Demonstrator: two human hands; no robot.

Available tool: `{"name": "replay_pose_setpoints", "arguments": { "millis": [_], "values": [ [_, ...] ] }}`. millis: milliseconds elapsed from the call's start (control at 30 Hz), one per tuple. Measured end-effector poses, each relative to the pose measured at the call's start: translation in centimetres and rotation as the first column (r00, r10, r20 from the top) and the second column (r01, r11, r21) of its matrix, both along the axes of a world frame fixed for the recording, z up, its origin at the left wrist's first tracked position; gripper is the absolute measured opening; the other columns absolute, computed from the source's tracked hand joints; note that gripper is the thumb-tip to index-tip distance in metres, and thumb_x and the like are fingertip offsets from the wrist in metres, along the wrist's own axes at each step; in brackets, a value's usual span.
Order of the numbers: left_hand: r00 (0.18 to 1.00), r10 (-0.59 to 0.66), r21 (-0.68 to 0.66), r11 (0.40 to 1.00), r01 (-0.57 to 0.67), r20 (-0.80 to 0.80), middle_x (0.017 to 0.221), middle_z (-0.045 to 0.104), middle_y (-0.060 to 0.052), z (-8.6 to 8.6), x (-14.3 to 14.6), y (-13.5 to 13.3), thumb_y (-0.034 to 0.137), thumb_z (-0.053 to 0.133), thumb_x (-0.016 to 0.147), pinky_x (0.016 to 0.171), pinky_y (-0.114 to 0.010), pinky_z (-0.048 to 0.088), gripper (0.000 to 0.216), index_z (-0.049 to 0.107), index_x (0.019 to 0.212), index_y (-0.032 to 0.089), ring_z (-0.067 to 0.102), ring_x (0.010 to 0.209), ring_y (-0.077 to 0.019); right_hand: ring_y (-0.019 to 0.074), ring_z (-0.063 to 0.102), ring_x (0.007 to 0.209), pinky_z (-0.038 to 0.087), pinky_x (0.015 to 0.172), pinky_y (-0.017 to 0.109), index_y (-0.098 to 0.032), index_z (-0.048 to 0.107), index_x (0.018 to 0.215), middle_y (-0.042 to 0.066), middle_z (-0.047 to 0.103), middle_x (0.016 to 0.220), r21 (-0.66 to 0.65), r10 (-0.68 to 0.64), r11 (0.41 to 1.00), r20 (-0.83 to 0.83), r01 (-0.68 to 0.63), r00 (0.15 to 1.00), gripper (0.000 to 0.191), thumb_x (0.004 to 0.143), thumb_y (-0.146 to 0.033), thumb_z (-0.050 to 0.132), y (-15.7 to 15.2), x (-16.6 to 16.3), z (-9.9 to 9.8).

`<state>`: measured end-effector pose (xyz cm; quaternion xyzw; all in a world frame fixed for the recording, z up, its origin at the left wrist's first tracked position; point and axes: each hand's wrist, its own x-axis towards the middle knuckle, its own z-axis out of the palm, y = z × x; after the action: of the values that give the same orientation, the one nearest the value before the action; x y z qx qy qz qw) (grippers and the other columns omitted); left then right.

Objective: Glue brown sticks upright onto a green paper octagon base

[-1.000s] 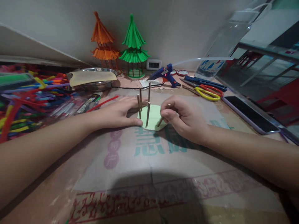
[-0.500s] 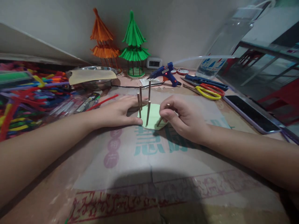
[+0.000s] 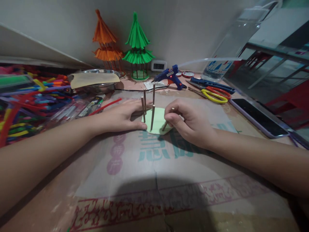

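Left hand (image 3: 120,117) lies flat and open on the desk (image 3: 135,167), thumb touching the pale green round card base (image 3: 158,119). Right hand (image 3: 190,124) pinches a thin brown wooden stick (image 3: 165,125), tilted at the base's right edge.

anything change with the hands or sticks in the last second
Nothing visibly changed. The right hand still pinches the leaning stick on the green base, and the left hand still lies flat at the base's left edge beside the upright sticks.
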<state>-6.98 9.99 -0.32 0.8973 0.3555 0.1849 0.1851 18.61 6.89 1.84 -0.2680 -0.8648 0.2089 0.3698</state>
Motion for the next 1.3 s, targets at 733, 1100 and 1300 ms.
{"name": "replay_pose_setpoints", "arguments": {
  "millis": [733, 1100, 1300],
  "values": [
    [0.997, -0.034, 0.026, 0.999, 0.036, -0.068, 0.16, 0.042, -0.008, 0.39, 0.0, -0.12, 0.068, 0.058, 0.089, 0.12, -0.05, 0.029, 0.078, 0.04, 0.154, 0.029, 0.041, 0.143, -0.035, 0.0126, 0.051, 0.063, 0.039, 0.062, 0.026, -0.021, 0.054, 0.084, 0.0, 0.059, 0.074, 0.047, 0.042, 0.998, 0.025, -0.043, 0.999, 0.033, 0.105, -0.045, 0.044, 0.32, -0.2, -0.16],
    [0.996, -0.027, 0.034, 0.999, 0.03, -0.083, 0.161, 0.041, -0.007, 0.19, -0.11, -0.01, 0.068, 0.057, 0.089, 0.12, -0.048, 0.03, 0.08, 0.037, 0.156, 0.03, 0.042, 0.142, -0.0347, 0.0142, 0.054, 0.065, 0.041, 0.061, 0.028, -0.023, 0.054, 0.085, 0.0, 0.06, 0.076, 0.057, 0.035, 0.998, 0.036, -0.037, 0.999, 0.025, 0.104, -0.038, 0.047, 0.34, -0.17, -0.14],
    [0.996, -0.017, 0.048, 0.999, 0.021, -0.082, 0.161, 0.041, -0.006, -0.03, -0.21, 0.08, 0.068, 0.057, 0.089, 0.12, -0.05, 0.03, 0.08, 0.036, 0.156, 0.03, 0.043, 0.142, -0.0348, 0.0127, 0.054, 0.063, 0.04, 0.06, 0.026, -0.022, 0.054, 0.086, -0.001, 0.061, 0.076, 0.081, 0.053, 0.995, 0.02, -0.054, 0.998, 0.023, 0.104, -0.035, 0.048, 0.41, -0.17, -0.27]
  ]
}}
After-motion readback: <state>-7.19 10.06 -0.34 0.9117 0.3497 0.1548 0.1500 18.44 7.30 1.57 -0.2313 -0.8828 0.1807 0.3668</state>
